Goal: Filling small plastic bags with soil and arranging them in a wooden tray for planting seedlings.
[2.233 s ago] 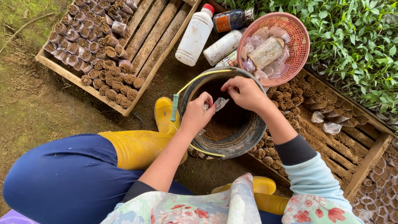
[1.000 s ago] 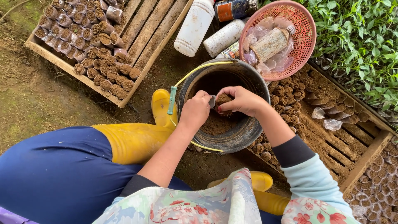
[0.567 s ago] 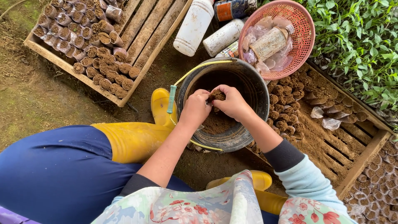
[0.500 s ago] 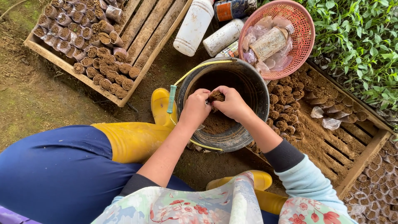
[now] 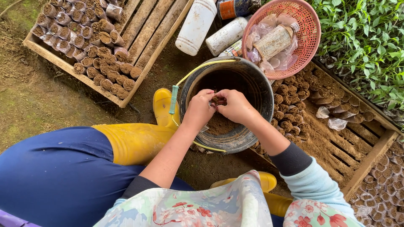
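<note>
Two hands meet over the dark round metal bucket [image 5: 252, 84] at scene centre: left hand [image 5: 198, 110] and right hand [image 5: 236, 106], fingers pinched together on a small soil-filled plastic seedling bag [image 5: 217, 100] held above the brown soil inside. Pink woven plastic basket [image 5: 309, 38] rests far right on the rim; wooden tray of filled bags [image 5: 67, 65] lies far left.

Single head view, straight down, close over bucket [image 5: 252, 84]

Glossy rubber boot [image 5: 139, 141], rough wooden crate [image 5: 145, 29]
</note>
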